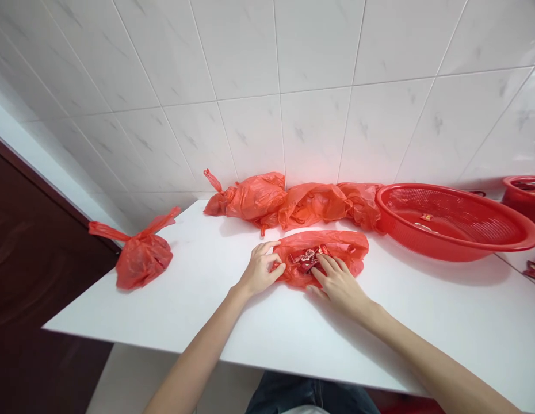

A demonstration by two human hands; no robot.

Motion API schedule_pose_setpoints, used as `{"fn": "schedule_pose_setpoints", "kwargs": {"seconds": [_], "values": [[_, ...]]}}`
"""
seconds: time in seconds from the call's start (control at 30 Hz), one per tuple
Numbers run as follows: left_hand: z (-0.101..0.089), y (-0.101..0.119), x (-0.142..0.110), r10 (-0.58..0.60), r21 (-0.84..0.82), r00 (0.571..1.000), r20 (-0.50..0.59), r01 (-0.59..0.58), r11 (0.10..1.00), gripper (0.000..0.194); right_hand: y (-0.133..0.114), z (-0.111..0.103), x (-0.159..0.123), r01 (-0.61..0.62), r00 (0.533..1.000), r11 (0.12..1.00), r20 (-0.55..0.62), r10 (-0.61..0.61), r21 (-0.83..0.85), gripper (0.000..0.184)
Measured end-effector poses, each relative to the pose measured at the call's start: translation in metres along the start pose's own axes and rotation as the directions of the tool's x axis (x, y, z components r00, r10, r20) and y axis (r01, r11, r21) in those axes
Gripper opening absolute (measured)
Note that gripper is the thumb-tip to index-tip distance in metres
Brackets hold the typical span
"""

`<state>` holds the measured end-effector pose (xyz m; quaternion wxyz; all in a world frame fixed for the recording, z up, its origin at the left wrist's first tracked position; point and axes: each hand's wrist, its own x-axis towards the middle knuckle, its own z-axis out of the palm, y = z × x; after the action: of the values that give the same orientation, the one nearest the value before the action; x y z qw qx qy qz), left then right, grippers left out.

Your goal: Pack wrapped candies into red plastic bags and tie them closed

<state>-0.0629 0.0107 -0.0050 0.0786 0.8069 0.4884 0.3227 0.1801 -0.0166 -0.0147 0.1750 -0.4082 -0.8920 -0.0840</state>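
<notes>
Packets (308,260) of shiny red and gold wrapping lay bunched in the middle of a red plastic bag (354,247), which sat flattened and open on a white counter (164,305). The left hand (261,269) rested on the bag's near left end, its fingers held together and lightly curled, with the thumb on top; whether they pinched the thin plastic could not be told. The right hand (339,284) lay on the bag's near side with its fingers spread, the fingertips pressing down just beside the packets and pinching nothing visible. The two hands were near each other but not touching.

Behind them, a long row of bunched red plastic bags (250,198) lay along the foot of a white marble-patterned tile wall (250,57), its right end touching a wide red plastic basket (448,256). A few small items (427,217) lay in that basket, too small to identify. A second red basket (526,210) stood farther right, cut off by the frame. A knotted red bag (142,259) sat alone at the counter's left end.
</notes>
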Motion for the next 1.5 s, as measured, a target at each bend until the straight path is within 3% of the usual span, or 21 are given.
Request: {"fn": "schedule_pose_setpoints", "kwargs": {"seconds": [0.17,0.27,0.4,0.53,0.73,0.83,0.9,1.0,1.07,1.13,1.23,1.37,1.5], "values": [[-0.006,0.005,0.002,-0.043,-0.107,0.974,-0.221,0.019,0.994,0.021,0.020,-0.019,0.001,0.051,0.959,0.997,-0.283,-0.035,0.051,0.025],[-0.012,0.014,0.004,-0.147,-0.256,0.956,-0.254,0.081,0.963,0.026,0.036,-0.029,0.001,-0.097,0.933,0.995,-0.351,0.084,-0.018,0.022],[-0.017,0.024,0.006,-0.278,-0.467,0.940,-0.198,0.159,0.870,0.027,0.059,-0.038,-0.002,-0.358,0.930,0.929,-0.130,0.345,-0.093,0.046],[-0.021,0.029,0.012,-0.320,-0.575,0.929,-0.188,0.160,0.802,0.030,0.071,-0.047,-0.005,-0.501,0.858,0.864,0.105,0.502,-0.040,0.044],[-0.030,0.042,0.023,-0.242,-0.619,0.953,-0.183,0.080,0.782,0.027,0.078,-0.056,-0.002,-0.540,0.841,0.839,0.097,0.533,0.067,0.020],[-0.036,0.049,0.026,-0.212,-0.622,0.958,-0.192,0.048,0.782,0.027,0.083,-0.062,-0.001,-0.512,0.859,0.851,0.057,0.509,0.115,0.020],[-0.041,0.054,0.028,-0.210,-0.632,0.957,-0.201,0.037,0.774,0.027,0.087,-0.069,-0.002,-0.488,0.863,0.851,-0.036,0.503,0.193,0.022],[-0.050,0.061,0.033,-0.215,-0.647,0.953,-0.214,0.027,0.762,0.026,0.089,-0.083,-0.002,-0.388,0.813,0.813,-0.255,0.524,0.435,0.012],[-0.056,0.069,0.037,-0.208,-0.654,0.953,-0.220,0.014,0.756,0.023,0.086,-0.093,0.002,-0.253,0.768,0.732,-0.329,0.550,0.633,0.010],[-0.061,0.079,0.044,-0.187,-0.655,0.958,-0.219,-0.002,0.756,0.021,0.078,-0.105,0.009,-0.121,0.758,0.617,-0.329,0.563,0.778,0.017],[-0.066,0.099,0.058,-0.113,-0.618,0.978,-0.178,-0.022,0.786,0.026,0.061,-0.121,0.025,0.022,0.777,0.494,-0.325,0.538,0.869,0.025],[-0.069,0.123,0.082,0.000,-0.530,0.999,-0.054,-0.029,0.848,0.046,0.042,-0.138,0.048,0.109,0.822,0.473,-0.347,0.452,0.874,0.027],[-0.077,0.137,0.106,0.070,-0.492,0.996,-0.046,-0.084,0.867,0.013,0.036,-0.143,0.060,0.121,0.857,0.474,-0.333,0.394,0.872,0.030]]}}
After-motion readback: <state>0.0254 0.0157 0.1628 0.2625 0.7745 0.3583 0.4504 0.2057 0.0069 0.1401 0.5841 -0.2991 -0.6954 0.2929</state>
